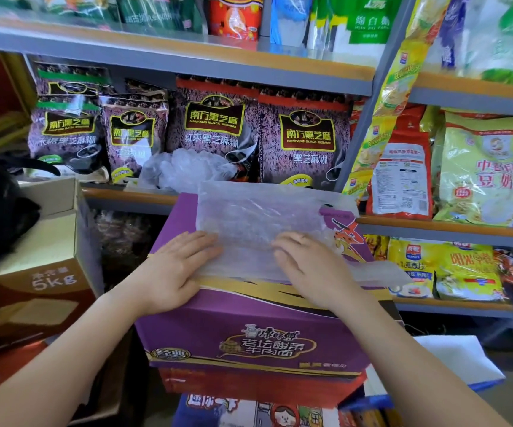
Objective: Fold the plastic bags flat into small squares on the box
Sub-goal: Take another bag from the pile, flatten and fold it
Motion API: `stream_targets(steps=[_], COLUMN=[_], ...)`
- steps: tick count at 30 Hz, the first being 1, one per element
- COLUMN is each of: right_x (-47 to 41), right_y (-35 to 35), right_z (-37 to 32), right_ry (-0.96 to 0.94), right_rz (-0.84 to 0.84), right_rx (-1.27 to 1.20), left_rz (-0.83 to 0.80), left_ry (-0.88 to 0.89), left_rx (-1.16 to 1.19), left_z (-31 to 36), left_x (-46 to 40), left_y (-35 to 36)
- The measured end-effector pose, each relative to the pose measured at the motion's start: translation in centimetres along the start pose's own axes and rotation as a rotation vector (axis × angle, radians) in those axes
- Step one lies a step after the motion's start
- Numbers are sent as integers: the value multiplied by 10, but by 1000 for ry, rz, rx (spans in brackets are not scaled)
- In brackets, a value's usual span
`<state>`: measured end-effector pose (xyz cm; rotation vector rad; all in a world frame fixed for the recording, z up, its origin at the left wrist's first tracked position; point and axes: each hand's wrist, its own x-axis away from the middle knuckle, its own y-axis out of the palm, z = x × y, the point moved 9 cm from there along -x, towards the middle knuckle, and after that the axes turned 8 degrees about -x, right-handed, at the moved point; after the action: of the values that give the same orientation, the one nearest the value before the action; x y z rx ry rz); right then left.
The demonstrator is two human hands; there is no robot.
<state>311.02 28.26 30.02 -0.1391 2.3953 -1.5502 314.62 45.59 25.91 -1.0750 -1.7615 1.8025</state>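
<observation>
At centre frame, a thin, limp, slippery clear plastic bag (258, 223) was pressed flat on the purple box (249, 322) by the flat-fingered left hand (176, 266) and right hand (306, 266); it was judged best taken at its near edge.

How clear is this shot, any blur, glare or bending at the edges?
Head view: even light; the plastic bag on the purple box and both hands are fairly sharp; shelf edges bow from the wide lens; top packets are soft.

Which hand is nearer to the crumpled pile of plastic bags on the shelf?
Left. The left hand lies below the crumpled pile, slightly to its left. The right hand lies farther off to the right, pressing the flat bag.
</observation>
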Motion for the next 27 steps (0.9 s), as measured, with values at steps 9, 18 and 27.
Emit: stream_targets(steps=[9, 18, 27], right_x=[-5, -20, -48], right_y=[46, 26, 80], right_z=[65, -48, -87], right_ry=[253, -172, -203], right_rz=[-302, -69, -203], right_rx=[180, -89, -138], left_rz=[-242, 66, 132], left_ry=[-189, -76, -727], left_rx=[72, 316, 460], left_z=[-9, 35, -97], left_x=[27, 49, 7], left_y=[20, -46, -19])
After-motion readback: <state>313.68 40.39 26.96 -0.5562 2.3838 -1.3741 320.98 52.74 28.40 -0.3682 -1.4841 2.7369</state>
